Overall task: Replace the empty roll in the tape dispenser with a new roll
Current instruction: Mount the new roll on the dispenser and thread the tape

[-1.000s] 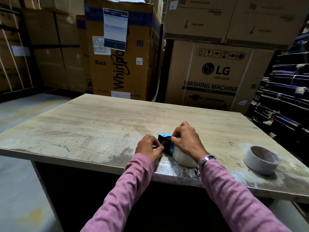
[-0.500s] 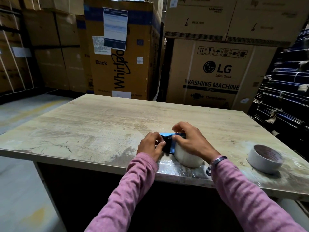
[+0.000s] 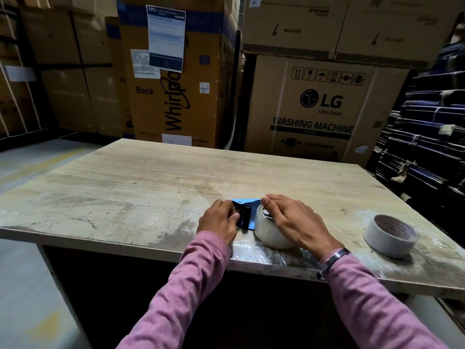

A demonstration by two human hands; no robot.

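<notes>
A blue and black tape dispenser (image 3: 245, 215) lies near the front edge of a worn wooden table (image 3: 156, 182), with a roll of clear tape (image 3: 270, 234) at its right end, though whether the roll is fully seated on the dispenser cannot be told. The left hand (image 3: 219, 221) is curled closed on the dispenser's black left end, fingers pinching it against the table. The right hand (image 3: 293, 219) lies over the top of the clear roll, fingers spread and bent down onto its upper rim, thumb out of sight. Both arms wear pink sleeves (image 3: 191, 280), and a metal watch band (image 3: 332, 258) sits on the right wrist. Well apart to the right, near the table's front right corner, a second roll with a brown cardboard core (image 3: 390, 235) lies flat. Large cardboard appliance boxes (image 3: 314, 109) stand behind the table.
</notes>
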